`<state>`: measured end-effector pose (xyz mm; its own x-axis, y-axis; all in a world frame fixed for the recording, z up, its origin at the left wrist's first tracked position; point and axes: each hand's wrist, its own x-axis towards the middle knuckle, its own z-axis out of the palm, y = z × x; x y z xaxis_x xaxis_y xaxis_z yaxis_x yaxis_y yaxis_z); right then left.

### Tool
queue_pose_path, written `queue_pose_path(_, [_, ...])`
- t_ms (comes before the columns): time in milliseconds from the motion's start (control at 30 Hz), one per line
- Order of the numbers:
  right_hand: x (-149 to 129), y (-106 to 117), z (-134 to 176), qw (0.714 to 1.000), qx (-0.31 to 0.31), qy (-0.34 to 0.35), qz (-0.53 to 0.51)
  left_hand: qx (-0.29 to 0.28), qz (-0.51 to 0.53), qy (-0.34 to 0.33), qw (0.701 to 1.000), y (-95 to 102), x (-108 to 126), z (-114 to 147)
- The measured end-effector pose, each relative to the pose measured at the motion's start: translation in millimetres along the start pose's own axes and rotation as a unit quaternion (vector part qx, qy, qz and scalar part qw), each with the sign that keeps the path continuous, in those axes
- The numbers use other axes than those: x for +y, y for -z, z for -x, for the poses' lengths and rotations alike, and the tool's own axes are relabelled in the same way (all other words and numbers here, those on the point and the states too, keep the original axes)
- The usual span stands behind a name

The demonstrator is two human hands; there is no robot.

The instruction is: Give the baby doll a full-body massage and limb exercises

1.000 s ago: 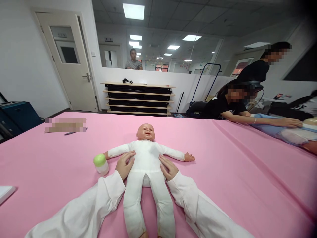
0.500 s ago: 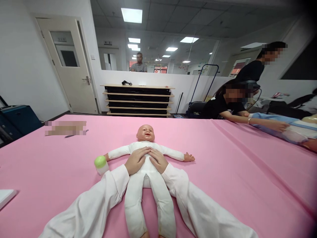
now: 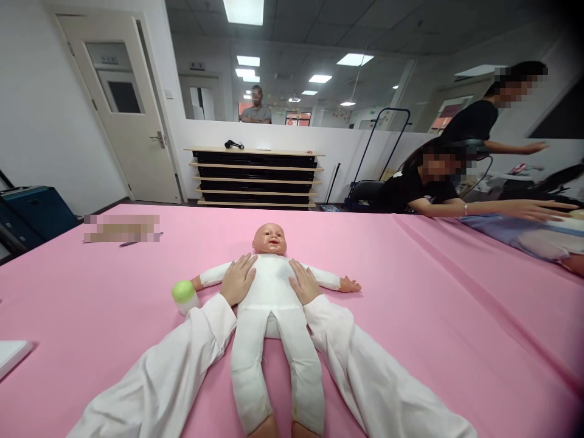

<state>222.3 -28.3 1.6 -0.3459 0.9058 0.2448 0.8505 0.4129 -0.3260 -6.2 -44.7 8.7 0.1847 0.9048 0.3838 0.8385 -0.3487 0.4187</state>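
A baby doll (image 3: 272,283) with a white cloth body lies on its back on the pink-covered table, head away from me and arms spread wide. My left hand (image 3: 239,280) rests flat on the side of its chest by the shoulder at the left, fingers stretched out. On the opposite side of the chest, my right hand (image 3: 305,281) lies flat too, fingers extended toward the other shoulder. The middle of the doll's chest shows between my hands. Beside the doll's hand at the left stands a small jar with a green lid (image 3: 184,294).
The pink sheet (image 3: 410,340) covers the table. A pen (image 3: 130,243) lies near a blurred-out item at the far left. A white object (image 3: 13,357) sits at the left edge. At the right, a co-worker's arm (image 3: 497,210) reaches over another doll in blue cloth (image 3: 497,234).
My hands have slid apart from the middle of the doll's chest, outward to its two sides near the shoulders. The co-worker's arm at the right has stretched farther right.
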Motion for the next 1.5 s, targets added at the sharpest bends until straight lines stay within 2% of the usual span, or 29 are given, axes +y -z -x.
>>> queue_pose_path(133, [15,3,5,0.995,0.019,-0.032,0.093,0.057,-0.107,0.053,0.991,-0.6,-11,3])
queue_pose_path(300, [34,5,14,0.981,0.046,-0.075,0.172,0.088,-0.216,0.098,0.968,4.9,-19,10])
queue_pose_path(433, [55,4,24,0.968,0.090,-0.098,0.213,0.091,-0.237,0.129,0.959,11.5,-24,15])
queue_pose_path(600, [72,7,38,0.953,0.167,-0.081,0.239,0.090,-0.250,0.174,0.948,16.2,-25,17])
queue_pose_path(700, [75,10,41,0.953,0.169,-0.090,0.236,0.090,-0.258,0.174,0.946,17.1,-23,18])
queue_pose_path(800, [75,14,37,0.963,0.142,-0.084,0.213,0.088,-0.258,0.172,0.946,17.8,-21,19])
queue_pose_path(900, [61,18,30,0.984,0.101,-0.034,0.143,0.090,-0.260,0.173,0.946,17.9,-18,18])
queue_pose_path(967, [41,21,29,0.993,0.079,0.049,0.076,0.093,-0.263,0.172,0.945,17.5,-18,18])
queue_pose_path(1067, [0,23,39,0.979,0.049,0.197,0.008,0.093,-0.266,0.173,0.944,16.5,-18,18])
queue_pose_path(1133, [-25,24,51,0.968,-0.004,0.252,-0.017,0.093,-0.267,0.175,0.943,16.1,-18,19])
queue_pose_path(1200, [-42,25,63,0.959,-0.060,0.274,-0.034,0.091,-0.269,0.174,0.943,15.8,-19,19])
queue_pose_path(1267, [-48,27,75,0.956,-0.087,0.277,-0.042,0.091,-0.273,0.172,0.942,15.6,-18,18])
queue_pose_path(1500, [-44,24,113,0.952,-0.046,0.296,-0.056,0.093,-0.274,0.177,0.941,16.3,-15,17])
